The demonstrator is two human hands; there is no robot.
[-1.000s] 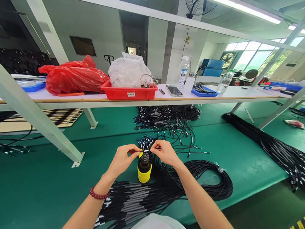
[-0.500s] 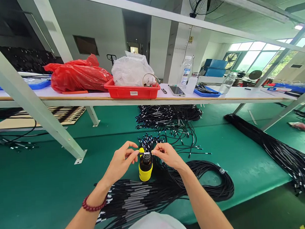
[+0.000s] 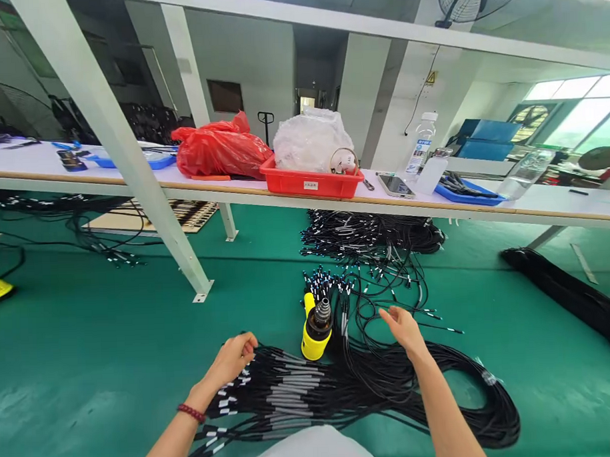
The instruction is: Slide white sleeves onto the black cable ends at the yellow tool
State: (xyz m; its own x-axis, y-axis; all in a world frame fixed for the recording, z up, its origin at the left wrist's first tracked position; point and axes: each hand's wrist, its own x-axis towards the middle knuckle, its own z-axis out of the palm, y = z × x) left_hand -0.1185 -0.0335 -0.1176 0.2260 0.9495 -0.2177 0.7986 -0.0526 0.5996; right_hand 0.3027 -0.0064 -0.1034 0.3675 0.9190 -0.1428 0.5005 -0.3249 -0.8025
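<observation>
My left hand (image 3: 233, 357) is curled with its fingertips pinched at a black cable end, low over the left ends of a bundle of black cables (image 3: 291, 392) with grey sleeves and white labels. My right hand (image 3: 403, 328) hangs above the cables at right, fingers loosely bent and thumb apart, with nothing visible in it. Between the hands a yellow heat gun (image 3: 315, 345) stands with its dark stepped nozzle pointing up. Neither hand touches it. Behind it are more black cable ends (image 3: 324, 281) with small bluish-white tips.
A white shelf (image 3: 243, 189) crosses above the green work surface (image 3: 90, 369). It bears a red bag (image 3: 222, 148), a red tray (image 3: 311, 185), a phone (image 3: 396, 184) and bottles. A slanted white post (image 3: 159, 213) stands at left; another cable bundle (image 3: 562, 286) lies right.
Both hands have left the heat gun's nozzle, where they held a thin black cable piece. The left moved left and down to the cable ends, the right moved right. The view turned left.
</observation>
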